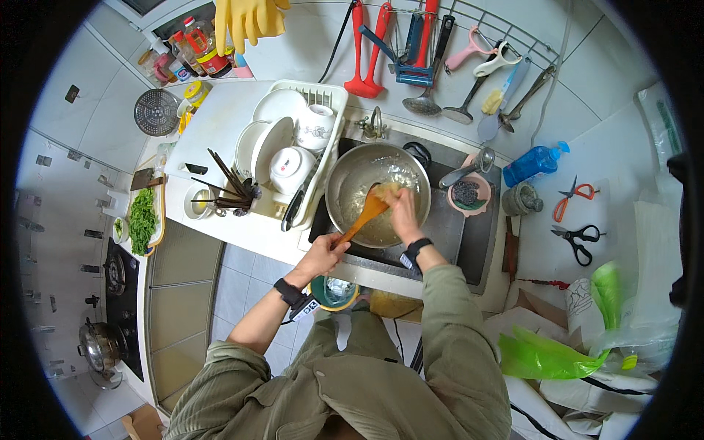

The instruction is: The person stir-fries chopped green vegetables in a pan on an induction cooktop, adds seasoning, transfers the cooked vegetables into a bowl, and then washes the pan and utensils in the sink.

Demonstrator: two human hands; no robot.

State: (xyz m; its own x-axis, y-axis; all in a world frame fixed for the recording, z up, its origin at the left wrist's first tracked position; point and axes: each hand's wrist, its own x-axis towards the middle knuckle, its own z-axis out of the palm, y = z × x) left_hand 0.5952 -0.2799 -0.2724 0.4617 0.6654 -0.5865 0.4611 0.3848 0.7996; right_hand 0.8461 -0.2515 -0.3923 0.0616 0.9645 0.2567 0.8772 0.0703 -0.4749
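Observation:
My left hand (319, 257) grips the handle of a wooden spatula (364, 215), which slants up and right over a metal wok (342, 181). In my right hand (406, 215) is a tan scrubber, apparently a loofah (388, 190), pressed against the spatula's broad end. Cloudy liquid with some bubbles lies in the bottom of the wok. The wok sits over the dark sink (448, 231), just in front of the faucet (376, 124). Its black handle (419, 153) points to the back right.
A dish rack (340, 102) with plates and bowls stands left of the wok. Right of it are a pink strainer (484, 199) holding a dark scourer and a blue soap bottle (531, 166). Utensils, including a red ladle (357, 82), hang behind. Below the counter is a bin (330, 300).

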